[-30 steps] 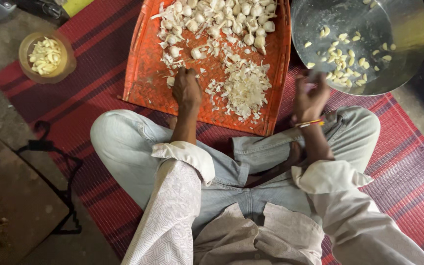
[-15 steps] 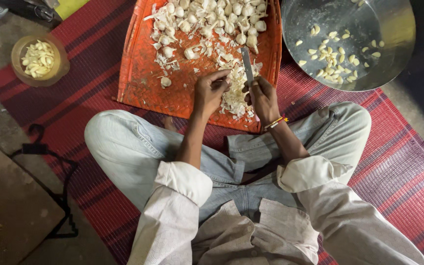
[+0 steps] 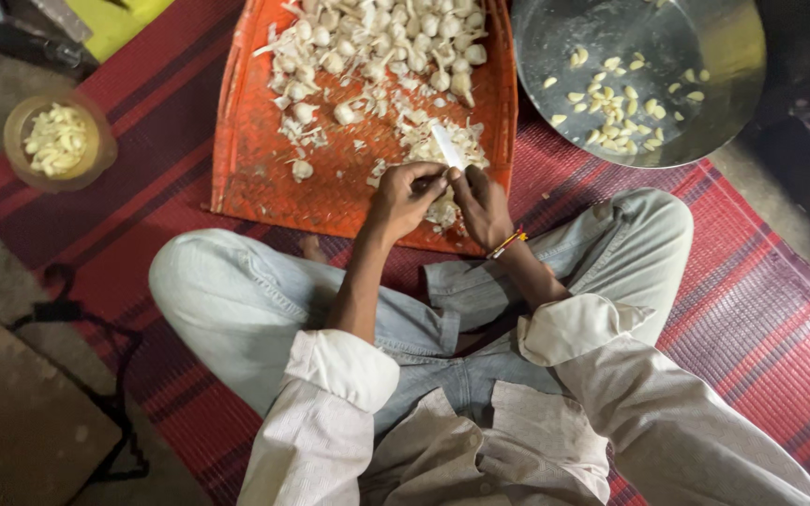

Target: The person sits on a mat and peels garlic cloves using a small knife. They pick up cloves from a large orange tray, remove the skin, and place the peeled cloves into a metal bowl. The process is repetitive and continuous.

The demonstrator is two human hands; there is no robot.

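- The knife [image 3: 446, 146] has a pale, flat, narrow blade that rises tilted from between the two hands, over the near edge of the tray. Its handle is hidden in the grip.
- The right hand [image 3: 483, 204] is curled around the knife's lower end, fingers bent, wrist angled inward; a thin red and yellow band circles that wrist.
- The left hand [image 3: 405, 195] touches the right one, fingers pinched shut against the base of the blade. Something small seems to be nipped there, but it is too hidden to tell what.
- Both forearms are bare, with pale sleeves rolled up to the elbows, and they converge from the crossed knees.
- The tray [image 3: 264, 178] is orange, rectangular with a raised rim, and its surface looks woven or ribbed.
- Garlic cloves [image 3: 396, 37] are heaped at the tray's far end, lumpy and off-white; papery skins [image 3: 424, 141] lie scattered near the hands.
- A round, shiny steel bowl [image 3: 733, 56] sits just right of the tray and holds smooth peeled cloves [image 3: 616, 112].
- A small round yellowish container [image 3: 21, 122] of pale pieces stands well to the left.
- A red and purple striped woven mat [image 3: 761, 309] lies under everything, on the floor.
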